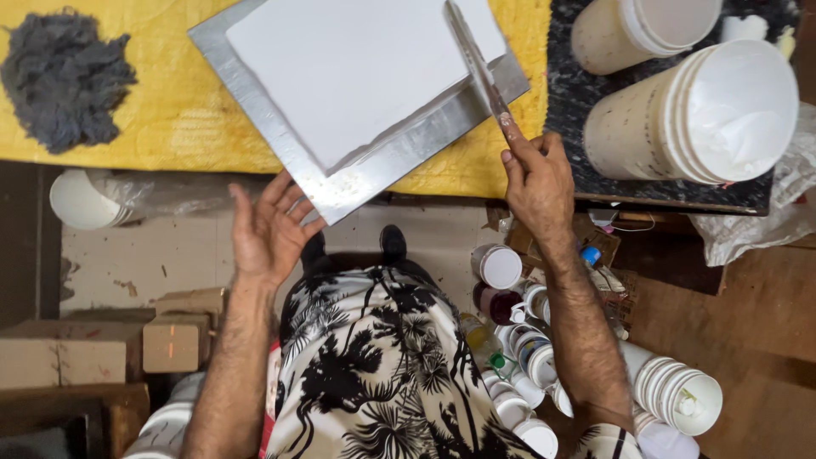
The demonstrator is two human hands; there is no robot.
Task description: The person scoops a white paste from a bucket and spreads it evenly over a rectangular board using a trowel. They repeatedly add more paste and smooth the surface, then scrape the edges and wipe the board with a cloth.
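A grey metal plate [357, 174] lies tilted on a yellow cloth [178, 93], and a white slab [357, 64] covers most of it. My left hand [268, 225] is open with fingers spread, its fingertips touching the plate's near corner. My right hand [537, 183] grips the handle of a long flat metal blade [472, 55]. The blade stretches away from me across the right edge of the white slab.
A clump of grey fibre [64, 76] sits at the cloth's left end. Stacked white buckets [697, 106] lie on a dark board at right. Several small white-lidded jars [518, 340] crowd the floor near my right arm. Cardboard boxes [102, 344] stand at lower left.
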